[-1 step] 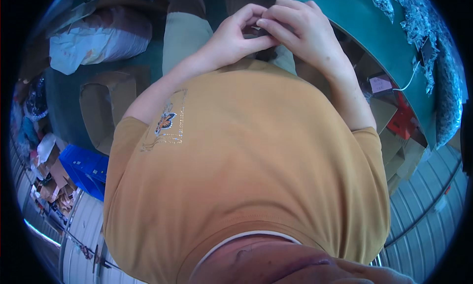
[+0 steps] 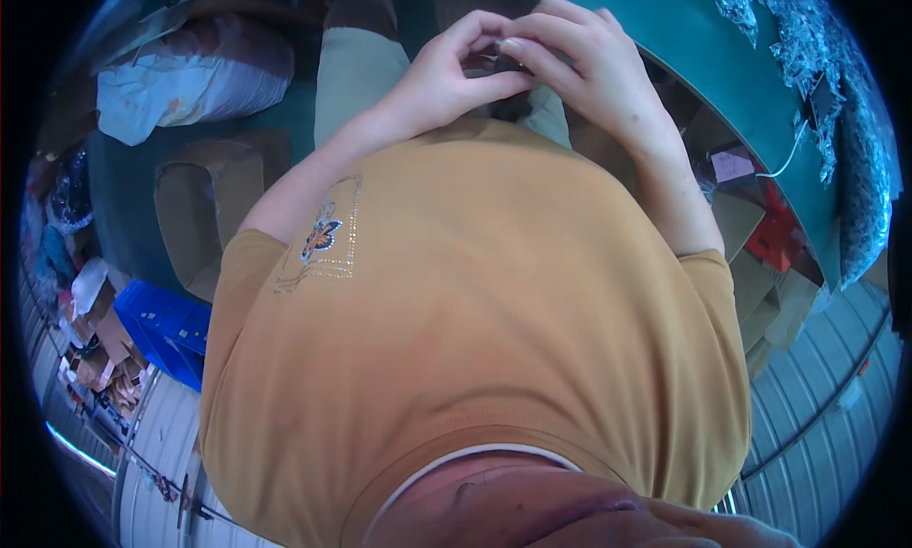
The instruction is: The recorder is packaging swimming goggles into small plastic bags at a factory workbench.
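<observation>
My left hand [image 2: 445, 73] and my right hand [image 2: 581, 59] meet in front of my lap at the top of the view. The fingers of both curl inward, with their tips close together. A small dark thing [image 2: 508, 64] shows in the gap between them; most of it is hidden by the fingers, and its kind cannot be made out. The right thumb is bent over it, and the left thumb lies just below.
A green table [image 2: 722, 92] curves along the right, with clear plastic wrap [image 2: 807, 45] on it. Beneath stand cardboard boxes and a red object [image 2: 777, 233]. On the left are a stuffed white bag [image 2: 195, 78], an open cardboard box [image 2: 242, 168] and a blue crate [image 2: 160, 330].
Both hands have shifted only very slightly. The right thumb tip has moved a little to the right and down, showing slightly more of the dark thing.
</observation>
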`<control>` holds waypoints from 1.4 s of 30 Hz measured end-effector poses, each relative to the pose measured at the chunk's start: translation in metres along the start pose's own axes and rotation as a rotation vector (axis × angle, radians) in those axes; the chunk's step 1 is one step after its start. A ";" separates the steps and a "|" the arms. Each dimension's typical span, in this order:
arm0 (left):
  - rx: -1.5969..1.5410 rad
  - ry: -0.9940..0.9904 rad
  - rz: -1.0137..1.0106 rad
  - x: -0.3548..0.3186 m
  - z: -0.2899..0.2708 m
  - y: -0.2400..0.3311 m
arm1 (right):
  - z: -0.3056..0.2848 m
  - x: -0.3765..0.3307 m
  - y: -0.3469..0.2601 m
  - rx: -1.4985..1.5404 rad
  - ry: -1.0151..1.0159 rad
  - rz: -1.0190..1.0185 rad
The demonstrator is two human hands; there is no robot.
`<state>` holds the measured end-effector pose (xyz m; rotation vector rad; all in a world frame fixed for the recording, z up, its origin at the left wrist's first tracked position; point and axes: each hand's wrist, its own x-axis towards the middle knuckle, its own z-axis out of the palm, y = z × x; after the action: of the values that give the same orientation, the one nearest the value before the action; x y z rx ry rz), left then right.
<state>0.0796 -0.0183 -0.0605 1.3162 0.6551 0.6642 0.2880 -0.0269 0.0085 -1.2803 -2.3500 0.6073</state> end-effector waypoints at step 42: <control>1.075 0.814 0.714 -0.020 -0.169 0.124 | -0.129 -0.227 0.041 -0.180 -0.208 1.089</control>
<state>-0.0692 0.0905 0.0412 2.3356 1.3159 1.6028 0.4984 -0.1776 0.0628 -2.6791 -1.6816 0.8510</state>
